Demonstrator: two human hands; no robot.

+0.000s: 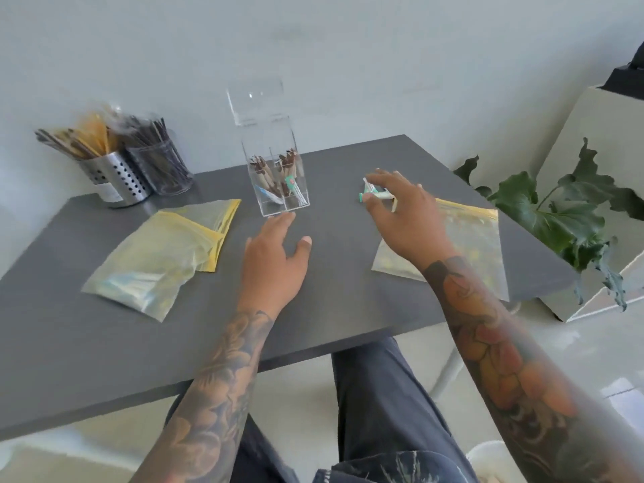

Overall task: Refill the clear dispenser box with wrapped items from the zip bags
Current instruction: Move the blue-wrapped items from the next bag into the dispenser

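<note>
With the clear dispenser box standing lid-up near the bench's far edge, the right hand, fingers clamped on wrapped items, seems mid-carry, next needing a drop into a compartment, while the left hand hovers, fingers apart.

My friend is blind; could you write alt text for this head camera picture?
A person's right hand holds wrapped items beside an open clear dispenser box on a grey table; the left hand reaches toward the box.
</note>
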